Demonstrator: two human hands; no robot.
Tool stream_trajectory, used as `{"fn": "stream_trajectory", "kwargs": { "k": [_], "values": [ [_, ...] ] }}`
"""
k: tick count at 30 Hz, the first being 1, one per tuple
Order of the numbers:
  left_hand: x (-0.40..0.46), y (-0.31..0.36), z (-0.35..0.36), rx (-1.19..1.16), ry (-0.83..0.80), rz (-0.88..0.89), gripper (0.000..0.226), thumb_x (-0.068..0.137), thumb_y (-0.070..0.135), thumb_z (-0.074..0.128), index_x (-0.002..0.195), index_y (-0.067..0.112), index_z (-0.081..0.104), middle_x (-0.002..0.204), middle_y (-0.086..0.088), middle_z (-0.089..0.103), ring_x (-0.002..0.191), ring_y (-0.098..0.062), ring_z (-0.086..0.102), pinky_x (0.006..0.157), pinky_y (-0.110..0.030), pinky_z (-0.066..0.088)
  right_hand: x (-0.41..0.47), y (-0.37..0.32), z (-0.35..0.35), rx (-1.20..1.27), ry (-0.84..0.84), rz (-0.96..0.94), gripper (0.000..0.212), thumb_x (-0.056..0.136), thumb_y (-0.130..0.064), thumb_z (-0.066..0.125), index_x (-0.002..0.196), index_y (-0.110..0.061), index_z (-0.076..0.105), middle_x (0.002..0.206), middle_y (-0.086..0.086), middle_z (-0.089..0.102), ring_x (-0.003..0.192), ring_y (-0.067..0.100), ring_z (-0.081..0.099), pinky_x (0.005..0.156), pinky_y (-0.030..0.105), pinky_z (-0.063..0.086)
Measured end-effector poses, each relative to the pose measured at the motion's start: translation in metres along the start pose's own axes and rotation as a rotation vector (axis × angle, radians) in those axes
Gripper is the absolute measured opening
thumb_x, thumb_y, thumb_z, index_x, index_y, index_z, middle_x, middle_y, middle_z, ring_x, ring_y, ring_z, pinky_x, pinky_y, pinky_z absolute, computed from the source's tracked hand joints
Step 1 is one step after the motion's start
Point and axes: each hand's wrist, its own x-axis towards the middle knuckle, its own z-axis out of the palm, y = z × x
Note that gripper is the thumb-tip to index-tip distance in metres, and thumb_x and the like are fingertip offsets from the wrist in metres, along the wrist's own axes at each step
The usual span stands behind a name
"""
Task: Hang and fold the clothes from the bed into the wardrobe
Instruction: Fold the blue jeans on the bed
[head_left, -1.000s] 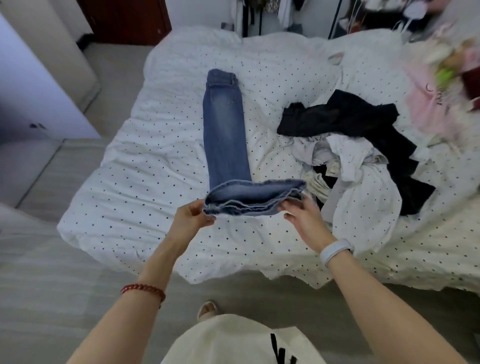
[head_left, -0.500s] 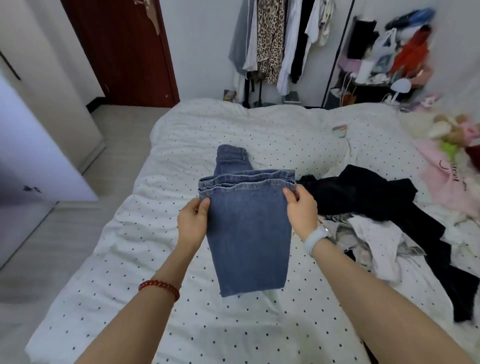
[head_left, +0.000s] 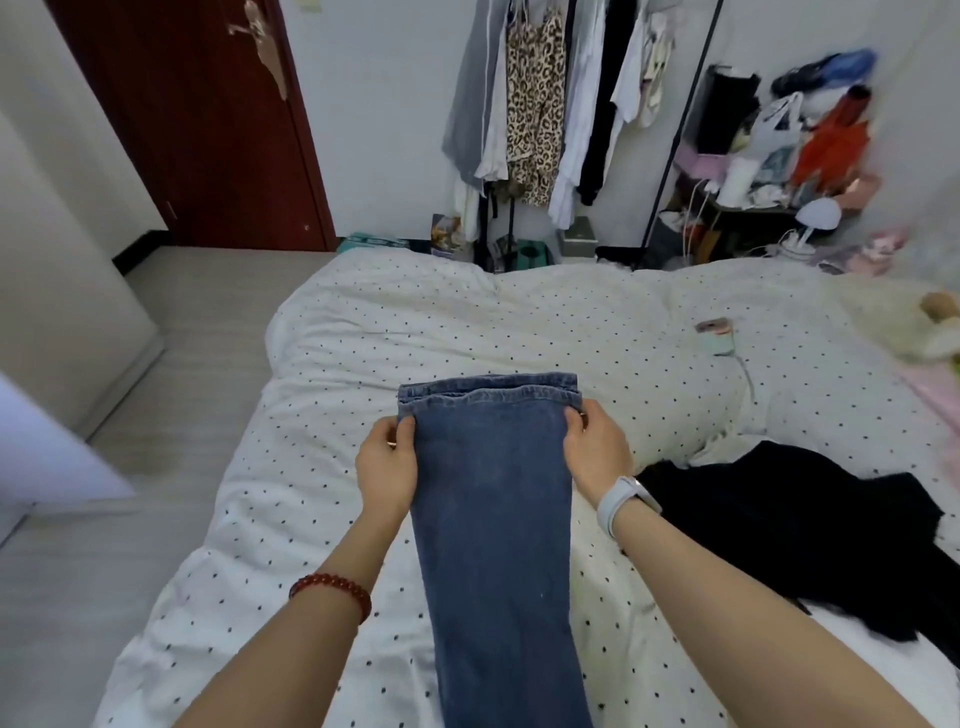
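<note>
Blue jeans (head_left: 498, 530) lie lengthwise on the white dotted bed (head_left: 363, 338), folded over so the leg hems meet the far end. My left hand (head_left: 387, 467) pinches the left edge of the hems. At the right edge my right hand (head_left: 597, 452), a white watch on its wrist, grips the same layers. A black garment (head_left: 800, 525) lies crumpled on the bed to the right of the jeans.
An open clothes rack (head_left: 540, 104) with hanging garments stands against the far wall beyond the bed. A dark red door (head_left: 197, 119) is at the far left, a cluttered side table (head_left: 779, 171) at the far right. A phone (head_left: 714, 327) lies on the bed.
Both hands lifted the jeans' hems from the near end and carried them away from me over the legs to the far end. The view tilted up toward the rack.
</note>
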Motion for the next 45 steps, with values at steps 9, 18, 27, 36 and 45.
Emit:
{"fn": "stream_trajectory", "kwargs": {
  "k": [9,18,27,36,45],
  "values": [
    [0.102,-0.063,0.068,0.121,-0.013,-0.150,0.022,0.097,0.023,0.047,0.081,0.012,0.058,0.076,0.001,0.059,0.073,-0.016,0.052,0.064,-0.028,0.036,0.107,0.034,0.089,0.052,-0.135,0.131,0.027,0.098,-0.024,0.038,0.091,-0.007,0.058,0.087,0.007,0.061,0.079,0.025,0.054,0.064,0.031,0.038],
    [0.163,-0.131,0.119,0.326,-0.003,-0.248,0.032,0.099,0.031,0.040,0.080,0.008,0.055,0.079,-0.007,0.059,0.078,-0.027,0.055,0.067,-0.033,0.043,0.172,0.070,0.166,0.067,-0.177,0.197,0.029,0.099,-0.022,0.040,0.105,-0.004,0.061,0.104,0.014,0.064,0.092,0.028,0.056,0.069,0.026,0.033],
    [0.149,-0.142,0.130,0.493,0.136,-0.075,0.039,0.098,0.026,0.042,0.133,0.009,0.045,0.135,-0.012,0.046,0.123,-0.030,0.042,0.100,-0.043,0.029,0.147,0.091,0.177,-0.119,0.011,-0.297,0.041,0.093,-0.012,0.044,0.134,-0.008,0.046,0.131,0.013,0.048,0.119,0.027,0.046,0.097,0.039,0.039],
    [0.019,-0.192,0.116,1.011,-0.334,0.497,0.053,0.097,0.044,0.022,0.142,0.019,0.036,0.150,-0.008,0.034,0.139,-0.032,0.021,0.107,-0.060,0.017,0.041,0.144,0.170,-0.616,-0.410,-0.455,0.055,0.097,-0.041,0.009,0.148,-0.023,0.019,0.153,0.008,0.025,0.141,0.029,0.023,0.108,0.058,0.021],
    [-0.097,-0.205,0.077,0.986,-0.369,0.225,0.063,0.095,0.046,0.022,0.146,0.010,0.020,0.152,-0.010,0.024,0.138,-0.031,0.020,0.109,-0.053,0.015,-0.090,0.203,0.121,-0.484,-0.574,-0.242,0.064,0.089,-0.047,0.003,0.142,-0.014,-0.010,0.151,0.002,-0.015,0.140,0.015,-0.010,0.116,0.035,0.000]
  ]
}}
